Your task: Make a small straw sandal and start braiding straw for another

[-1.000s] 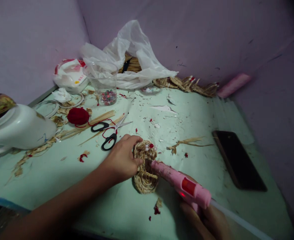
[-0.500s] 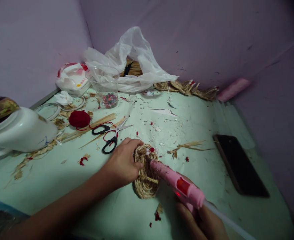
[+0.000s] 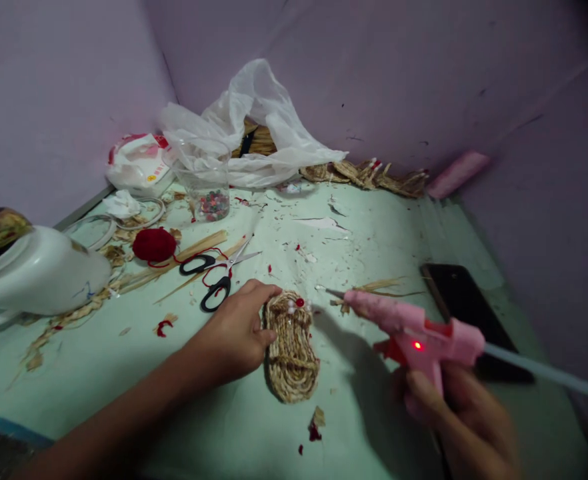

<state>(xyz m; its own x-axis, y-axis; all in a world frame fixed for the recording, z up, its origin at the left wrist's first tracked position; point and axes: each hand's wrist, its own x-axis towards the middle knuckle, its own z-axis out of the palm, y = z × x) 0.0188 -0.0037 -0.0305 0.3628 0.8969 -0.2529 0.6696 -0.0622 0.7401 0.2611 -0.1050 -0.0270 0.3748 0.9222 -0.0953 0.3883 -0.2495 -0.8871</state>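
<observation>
A small braided straw slipper (image 3: 294, 353) lies on the pale green table cover, with a red bead and white beads near its far end. My left hand (image 3: 247, 327) pinches the slipper's left edge near the top, thumb on its near face. To the right, my right hand (image 3: 454, 413) is wrapped round the handle of a pink hot glue gun (image 3: 414, 327). Its red light glows and a clear glue stick (image 3: 549, 370) sticks out of the back. The metal nozzle points left, apart from the slipper, to the right of its beaded end.
Black-handled scissors (image 3: 217, 290) and a red yarn ball (image 3: 154, 245) lie to the left. Behind them stands a clear cup of beads (image 3: 213, 203). A white jug (image 3: 49, 273) lies far left, a phone (image 3: 464, 293) right. More straw pieces (image 3: 364, 175) rest along the wall.
My right hand has drawn the glue gun away from the slipper, to the right, and turned it so its side shows. My left hand keeps its hold on the slipper.
</observation>
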